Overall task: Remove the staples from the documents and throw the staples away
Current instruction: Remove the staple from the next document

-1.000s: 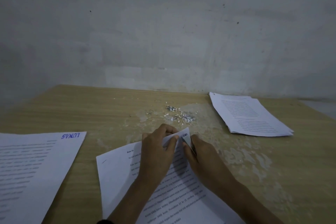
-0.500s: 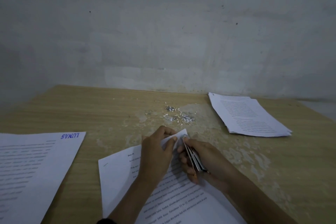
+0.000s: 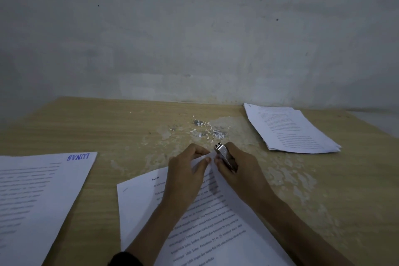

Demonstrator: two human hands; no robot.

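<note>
Both hands meet at the far corner of a printed document (image 3: 207,229) that lies flat under the forearms. Left hand (image 3: 186,171) has its fingers curled, thumb and forefinger pinching the lifted corner of the top page. Right hand (image 3: 241,168), just beside it with fingertips nearly touching the left's, is wrapped round a shiny metal staple remover (image 3: 224,154), whose tip points away from the person and sticks out past the knuckles, beside the paper's corner. Whether a staple is caught in the tool cannot be told. Just beyond the hands, on the worn wooden table (image 3: 129,127), lies a small scatter of loose staples (image 3: 208,128) mixed with white paper scraps. Farther out, to the right of the right hand, sits a loose stack of printed sheets (image 3: 289,129) near the table's back edge. Well to the left of the left hand lies another printed sheet (image 3: 38,196) with a blue stamp, LUNAS, upside down at its far corner. A grey wall (image 3: 194,39) rises behind the table
</note>
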